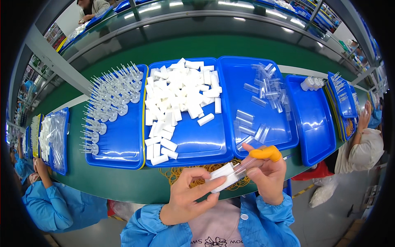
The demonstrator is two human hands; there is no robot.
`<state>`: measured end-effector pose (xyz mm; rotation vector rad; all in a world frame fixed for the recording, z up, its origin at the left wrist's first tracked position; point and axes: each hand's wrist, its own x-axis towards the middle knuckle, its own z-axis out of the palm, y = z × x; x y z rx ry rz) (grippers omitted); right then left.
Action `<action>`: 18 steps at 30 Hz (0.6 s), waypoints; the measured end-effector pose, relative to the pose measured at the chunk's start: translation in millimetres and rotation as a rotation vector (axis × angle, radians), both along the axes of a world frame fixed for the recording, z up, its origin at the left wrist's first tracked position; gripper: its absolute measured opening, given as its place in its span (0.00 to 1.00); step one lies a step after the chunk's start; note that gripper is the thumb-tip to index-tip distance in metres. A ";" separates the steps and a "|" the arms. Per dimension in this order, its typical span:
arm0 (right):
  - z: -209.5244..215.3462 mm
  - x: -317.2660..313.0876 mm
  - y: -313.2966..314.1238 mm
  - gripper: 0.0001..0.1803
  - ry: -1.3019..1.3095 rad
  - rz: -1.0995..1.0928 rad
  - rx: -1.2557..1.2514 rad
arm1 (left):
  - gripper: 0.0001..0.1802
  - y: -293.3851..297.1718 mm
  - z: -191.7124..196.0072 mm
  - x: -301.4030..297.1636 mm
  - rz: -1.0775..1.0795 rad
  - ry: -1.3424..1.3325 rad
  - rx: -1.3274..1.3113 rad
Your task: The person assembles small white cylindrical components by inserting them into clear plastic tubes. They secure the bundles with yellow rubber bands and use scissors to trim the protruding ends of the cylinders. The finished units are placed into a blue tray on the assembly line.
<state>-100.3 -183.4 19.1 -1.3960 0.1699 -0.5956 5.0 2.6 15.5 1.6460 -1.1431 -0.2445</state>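
Observation:
My left hand (185, 195) is closed, its thumb and fingers pinching a white rectangular block (225, 178); a seam suggests two pieces side by side. In my right hand (269, 175), which wears an orange finger cot (267, 153) on one finger, a clear plastic tube (245, 164) is gripped. The tube's lower end meets the upper right side of the white block; whether it sits inside is hard to see. Just beyond both hands, a blue tray (197, 146) of loose white blocks and another blue tray (284, 138) of clear tubes stand on the green table.
A blue tray (117, 160) at left holds rows of clear, thin-stemmed parts. Orange rubber bands (175, 173) lie partly under my hands. Another blue tray (319, 142) at right holds a small white bundle (312, 83). Co-workers (61, 201) sit on both sides.

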 end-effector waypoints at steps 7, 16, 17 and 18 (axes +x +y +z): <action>16.2 4.9 -5.1 0.14 0.016 -0.082 -0.169 | 0.27 0.6 -13.2 7.6 0.117 0.324 -0.130; 6.4 7.2 -7.0 0.10 0.120 -0.169 -0.242 | 0.22 -1.1 -27.1 4.1 -0.055 1.058 -0.324; 5.7 7.2 -4.5 0.10 0.113 -0.186 -0.212 | 0.22 -0.1 -29.1 4.4 -0.066 1.084 -0.334; 4.5 8.3 -1.5 0.09 0.103 -0.200 -0.178 | 0.21 -0.9 -25.2 4.4 -0.043 1.122 -0.335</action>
